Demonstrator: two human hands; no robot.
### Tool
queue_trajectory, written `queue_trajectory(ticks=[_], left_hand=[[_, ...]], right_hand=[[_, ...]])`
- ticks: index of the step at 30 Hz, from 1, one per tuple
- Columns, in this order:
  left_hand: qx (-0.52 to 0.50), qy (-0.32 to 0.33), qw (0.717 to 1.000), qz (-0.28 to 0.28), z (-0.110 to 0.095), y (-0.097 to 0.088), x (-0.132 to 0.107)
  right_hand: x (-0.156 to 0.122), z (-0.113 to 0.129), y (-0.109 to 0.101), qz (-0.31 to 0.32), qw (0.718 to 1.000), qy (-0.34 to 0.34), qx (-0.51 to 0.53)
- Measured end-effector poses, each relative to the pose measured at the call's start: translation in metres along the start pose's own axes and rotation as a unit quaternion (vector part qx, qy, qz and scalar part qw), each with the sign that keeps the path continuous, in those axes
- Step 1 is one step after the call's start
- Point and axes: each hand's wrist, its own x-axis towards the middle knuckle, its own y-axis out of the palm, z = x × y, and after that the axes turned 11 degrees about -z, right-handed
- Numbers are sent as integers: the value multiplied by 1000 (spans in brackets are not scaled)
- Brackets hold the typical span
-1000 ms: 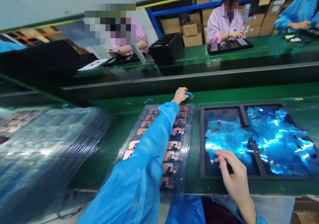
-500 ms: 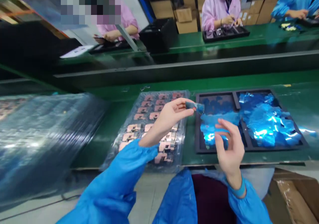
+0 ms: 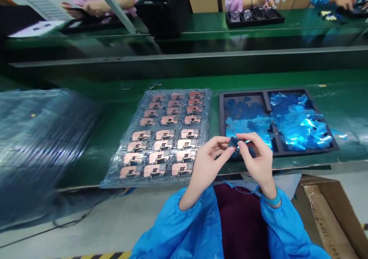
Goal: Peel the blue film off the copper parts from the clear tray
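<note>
My left hand (image 3: 207, 163) and my right hand (image 3: 257, 160) meet in front of me, both pinching one small part with blue film (image 3: 233, 143) between thumb and fingers. They hover over the near edge of the green bench. Just left of them lies a clear plastic blister tray (image 3: 115, 172) holding rows of several copper-coloured parts (image 3: 161, 144). Behind my hands sits a black two-compartment tray (image 3: 266, 98) piled with shiny blue film scraps (image 3: 299, 122).
A stack of clear trays (image 3: 34, 144), blurred, fills the bench on the left. A cardboard box (image 3: 333, 213) stands at the lower right. Across the green conveyor (image 3: 184, 80), other people in pink and blue coats work at black trays (image 3: 254, 16).
My left hand drew back from the far end of the blister tray carrying the small part. My right hand left the black tray and joined it on the part. The view tipped downward.
</note>
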Motion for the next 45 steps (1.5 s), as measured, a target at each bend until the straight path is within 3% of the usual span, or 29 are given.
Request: queue_trajectory(ticks=[3, 7, 16, 19, 22, 25, 28, 33, 37, 45], left_hand=[[9, 12, 999, -45, 6, 3, -5], [29, 25, 997, -60, 9, 2, -6], [36, -1, 997, -62, 12, 4, -8], [28, 10, 998, -64, 13, 7, -8], [18, 29, 996, -84, 17, 9, -6], [8, 45, 994, -99, 21, 11, -5], [7, 53, 994, -94, 22, 10, -7], [8, 14, 999, -44, 19, -1, -9], [-63, -50, 997, -4, 20, -6, -8], [-214, -155, 964, -3, 17, -3, 4]], right_hand=[[1, 2, -3, 9, 999, 45, 11], [2, -2, -3, 8, 994, 94, 62], [2, -10, -6, 31, 994, 100, 32], [0, -11, -2, 20, 998, 53, 8], [-2, -11, 1, -21, 995, -80, -59], [-5, -10, 2, -85, 952, -242, -167], [-6, -9, 2, -97, 913, -323, -230], [-4, -9, 0, -99, 901, -350, -236], [-5, -10, -2, -99, 891, -370, -242], [-7, -12, -7, -20, 877, -423, -228]])
